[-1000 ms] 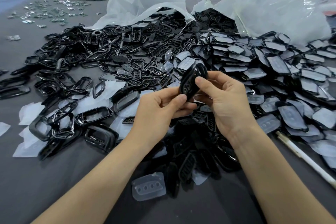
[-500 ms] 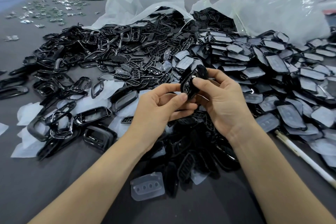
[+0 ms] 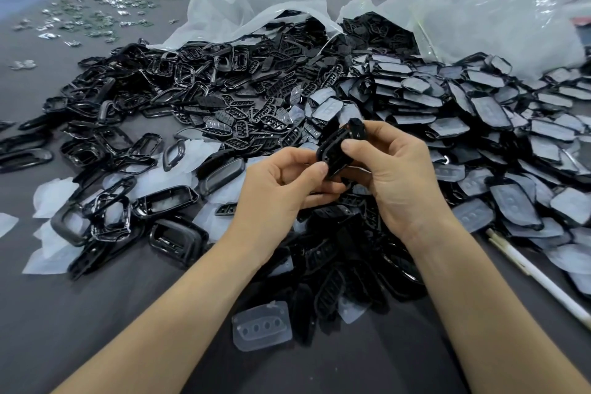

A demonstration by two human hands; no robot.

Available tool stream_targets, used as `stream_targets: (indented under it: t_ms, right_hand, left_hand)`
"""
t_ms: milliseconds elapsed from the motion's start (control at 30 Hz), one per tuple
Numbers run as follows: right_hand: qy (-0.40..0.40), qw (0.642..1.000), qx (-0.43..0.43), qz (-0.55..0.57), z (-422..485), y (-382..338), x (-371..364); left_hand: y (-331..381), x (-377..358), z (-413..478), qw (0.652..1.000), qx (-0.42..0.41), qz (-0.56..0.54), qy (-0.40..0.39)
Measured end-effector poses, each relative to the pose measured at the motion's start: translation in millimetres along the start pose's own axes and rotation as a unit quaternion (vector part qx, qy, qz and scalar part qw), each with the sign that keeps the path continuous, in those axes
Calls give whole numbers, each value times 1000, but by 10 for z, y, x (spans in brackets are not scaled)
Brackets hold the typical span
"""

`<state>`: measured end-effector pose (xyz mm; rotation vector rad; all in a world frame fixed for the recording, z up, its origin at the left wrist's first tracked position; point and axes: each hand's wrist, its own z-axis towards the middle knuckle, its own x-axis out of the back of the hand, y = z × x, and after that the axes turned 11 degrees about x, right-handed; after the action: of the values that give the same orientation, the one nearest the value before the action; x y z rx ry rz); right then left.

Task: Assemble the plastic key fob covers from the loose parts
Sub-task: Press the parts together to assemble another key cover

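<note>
A black plastic key fob cover (image 3: 335, 147) is held upright above the table between both hands. My left hand (image 3: 281, 189) pinches its lower end with thumb and curled fingers. My right hand (image 3: 396, 176) grips its upper part, thumb on the front face and fingers wrapped behind. Loose black frames (image 3: 166, 198) lie at the left. Black button grilles (image 3: 256, 118) are heaped in the middle. Backs with clear film (image 3: 486, 112) are piled at the right. The far side of the held cover is hidden by my fingers.
A clear button pad (image 3: 262, 326) lies near the front edge beside a dark heap of parts (image 3: 345, 269). Two clear plastic bags (image 3: 479, 16) spill parts at the back. Small metal pieces (image 3: 80, 19) are scattered far left. A white stick (image 3: 537, 278) lies at the right on the grey table (image 3: 96, 313).
Both hands have drawn slightly closer together and lower, with the cover turned a little between them. Nothing on the table has moved.
</note>
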<state>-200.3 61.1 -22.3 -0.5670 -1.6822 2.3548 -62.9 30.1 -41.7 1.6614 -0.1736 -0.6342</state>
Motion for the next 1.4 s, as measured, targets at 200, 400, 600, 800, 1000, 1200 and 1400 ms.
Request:
stream_targets:
  t_ms: [200, 400, 600, 800, 1000, 1200, 1400]
  right_hand:
    - [-29, 994, 44, -93, -19, 1, -31]
    - [-1, 1000, -18, -6, -26, 23, -38]
    - [-6, 999, -4, -48, -22, 29, -34]
    - [-36, 995, 33, -85, -39, 35, -38]
    - [-21, 967, 99, -234, -57, 82, -54]
    - [-32, 992, 47, -112, -52, 8, -68]
    - [-22, 996, 31, -84, -49, 4, -46]
  left_hand:
    - [-32, 29, 21, 997, -12, 65, 39]
    - [-12, 31, 16, 993, -32, 103, 54]
    - [-7, 1, -18, 990, -20, 129, 45]
    - [-20, 35, 5, 985, -29, 155, 65]
    - [-72, 68, 10, 939, -94, 306, 126]
    - [-66, 65, 28, 954, -94, 245, 144]
    - [-72, 67, 61, 974, -69, 191, 100]
